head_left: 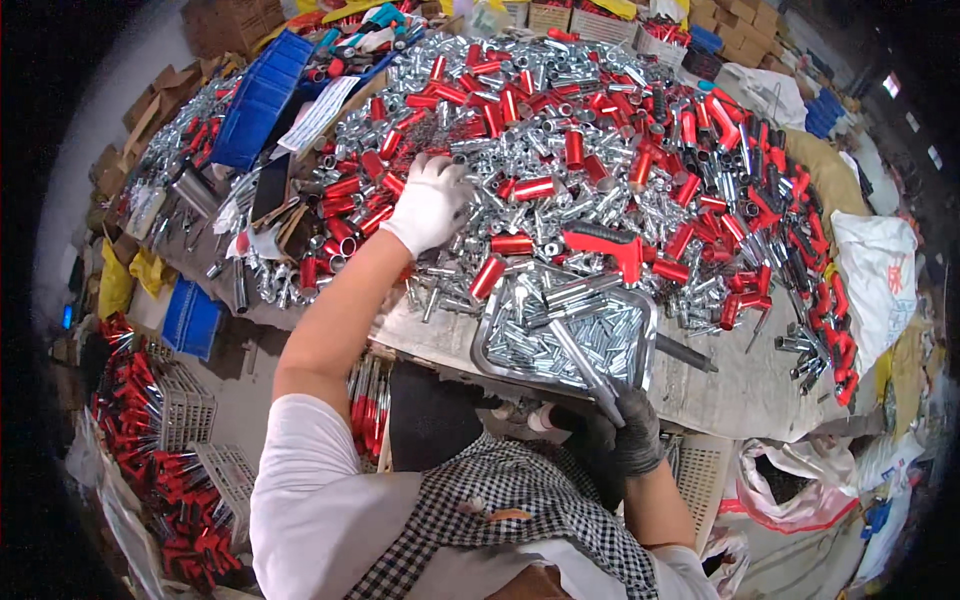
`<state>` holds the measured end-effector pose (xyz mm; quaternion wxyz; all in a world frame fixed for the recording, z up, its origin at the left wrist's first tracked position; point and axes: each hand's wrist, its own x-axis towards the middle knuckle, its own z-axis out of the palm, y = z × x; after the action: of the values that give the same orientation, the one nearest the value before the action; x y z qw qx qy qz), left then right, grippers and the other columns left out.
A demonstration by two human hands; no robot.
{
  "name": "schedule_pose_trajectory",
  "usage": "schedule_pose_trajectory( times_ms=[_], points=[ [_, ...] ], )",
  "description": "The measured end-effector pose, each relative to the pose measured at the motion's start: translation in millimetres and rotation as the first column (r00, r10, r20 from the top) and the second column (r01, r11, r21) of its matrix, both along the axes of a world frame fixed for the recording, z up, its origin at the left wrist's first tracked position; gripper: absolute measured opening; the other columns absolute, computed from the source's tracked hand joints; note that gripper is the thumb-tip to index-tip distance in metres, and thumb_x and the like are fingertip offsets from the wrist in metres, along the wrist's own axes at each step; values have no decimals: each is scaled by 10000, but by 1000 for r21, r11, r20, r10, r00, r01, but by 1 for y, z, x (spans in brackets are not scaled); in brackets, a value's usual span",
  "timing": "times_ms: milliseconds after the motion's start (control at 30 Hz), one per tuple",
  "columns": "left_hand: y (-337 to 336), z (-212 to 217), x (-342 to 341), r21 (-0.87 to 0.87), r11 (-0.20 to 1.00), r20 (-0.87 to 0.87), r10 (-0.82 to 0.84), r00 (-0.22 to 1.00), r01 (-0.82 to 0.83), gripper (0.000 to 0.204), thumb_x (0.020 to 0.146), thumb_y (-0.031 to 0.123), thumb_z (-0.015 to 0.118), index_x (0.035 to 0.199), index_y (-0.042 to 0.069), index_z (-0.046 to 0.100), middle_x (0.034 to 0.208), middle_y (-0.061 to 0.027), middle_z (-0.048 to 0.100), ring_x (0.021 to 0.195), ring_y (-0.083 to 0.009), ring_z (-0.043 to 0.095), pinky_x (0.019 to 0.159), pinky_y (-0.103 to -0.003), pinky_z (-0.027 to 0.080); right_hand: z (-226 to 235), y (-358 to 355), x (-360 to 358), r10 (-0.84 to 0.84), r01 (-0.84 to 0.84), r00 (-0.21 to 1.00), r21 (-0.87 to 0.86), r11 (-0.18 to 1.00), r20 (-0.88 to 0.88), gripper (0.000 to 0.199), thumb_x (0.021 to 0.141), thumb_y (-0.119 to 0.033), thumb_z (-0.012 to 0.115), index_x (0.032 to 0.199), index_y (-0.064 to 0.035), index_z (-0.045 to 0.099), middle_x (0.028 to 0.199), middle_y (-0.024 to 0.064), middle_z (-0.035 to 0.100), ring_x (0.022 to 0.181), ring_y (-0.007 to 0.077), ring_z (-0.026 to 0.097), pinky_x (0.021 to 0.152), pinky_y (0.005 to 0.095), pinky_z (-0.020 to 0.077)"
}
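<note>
My left hand (432, 205), in a white glove, reaches into the left part of a big heap of metal parts (490, 150). Its fingers are curled together over the parts; what they pinch, if anything, is hidden. A dark grey glove covers my right hand (637, 435), which is closed around the lower end of a long silver metal tube (583, 368). The tube slants up and left over a metal tray (482, 358) of small silver pins (570, 335). A red and black pistol-shaped handle (608, 243) lies just beyond the tray, among red cylinders (511, 244).
A dark rod (686, 352) juts out right of the tray. Red-handled tools (840, 335) pile up along the table's right edge. Blue bins (262, 98) and a white sack (875, 280) flank the heap. Crates (186, 405) with red tools stand on the floor at left.
</note>
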<state>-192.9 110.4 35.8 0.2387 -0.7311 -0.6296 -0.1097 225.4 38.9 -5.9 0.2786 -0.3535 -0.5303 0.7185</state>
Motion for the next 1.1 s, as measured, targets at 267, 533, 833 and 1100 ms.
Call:
schedule_pose_trajectory(
  times_ms=[267,533,833,1100],
  points=[
    [-19,32,27,133,988,670,-147,728,77,293,780,147,742,1040,24,685,1049,-141,694,965,-293,674,863,-360,537,39,-7,-7,-175,111,966,-308,945,-191,578,769,-338,734,1193,16,563,921,60,658,803,145,623,676,232,486],
    [-101,60,121,-288,644,828,-204,522,709,387,700,197,829,1043,57,715,1034,-123,701,906,-260,682,808,-372,547,18,-9,24,-158,16,957,499,866,243,367,715,-193,782,1034,-39,685,945,106,699,839,190,678,760,326,542],
    [-114,25,189,-162,573,738,-470,484,803,348,743,219,790,1029,44,696,927,-137,676,853,-305,667,758,-384,540,27,-14,2,-124,-123,964,812,571,233,672,660,-343,876,1213,-75,602,869,109,694,766,241,685,682,339,538],
    [-62,36,204,-268,499,656,-532,535,824,458,731,274,797,1096,25,676,892,-152,660,809,-331,644,743,-399,530,-13,14,26,-143,67,989,764,642,33,449,736,-236,836,1114,-53,676,900,127,713,759,238,708,720,333,557]
  ],
)
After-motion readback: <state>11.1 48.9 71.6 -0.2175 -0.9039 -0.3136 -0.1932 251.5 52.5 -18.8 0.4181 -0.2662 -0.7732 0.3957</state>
